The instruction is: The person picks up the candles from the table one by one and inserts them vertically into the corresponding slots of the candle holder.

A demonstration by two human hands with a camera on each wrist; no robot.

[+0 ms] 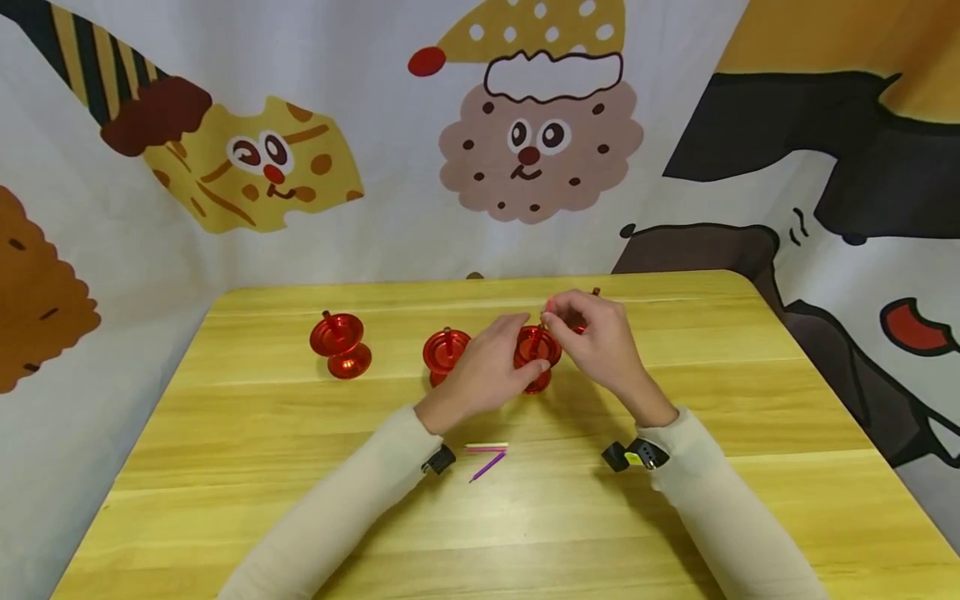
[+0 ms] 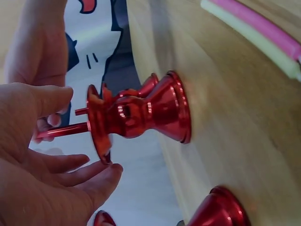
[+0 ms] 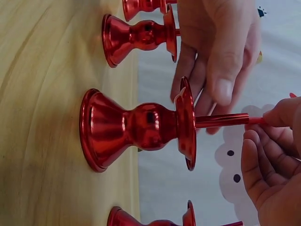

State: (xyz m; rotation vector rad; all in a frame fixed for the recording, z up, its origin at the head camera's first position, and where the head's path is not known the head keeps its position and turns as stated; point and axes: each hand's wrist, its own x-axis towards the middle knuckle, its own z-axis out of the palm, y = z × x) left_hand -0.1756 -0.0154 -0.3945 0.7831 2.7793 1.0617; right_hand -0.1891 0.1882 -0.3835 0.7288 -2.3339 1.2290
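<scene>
A shiny red candle holder stands upright on the table, with a dish and a thin upright tube. My right hand pinches a slim red candle between thumb and finger. In the right wrist view its lower end meets the tube's mouth. My left hand reaches around the near side of the dish, thumb and fingers apart. Its lower fingertips are right at the dish's rim. Most of the candle is hidden by the right hand.
More red candle holders stand in a row: one at far left, one beside my left hand, and one partly behind my right hand. A pale yellow candle, a pink one and a purple one lie nearer on the wooden table.
</scene>
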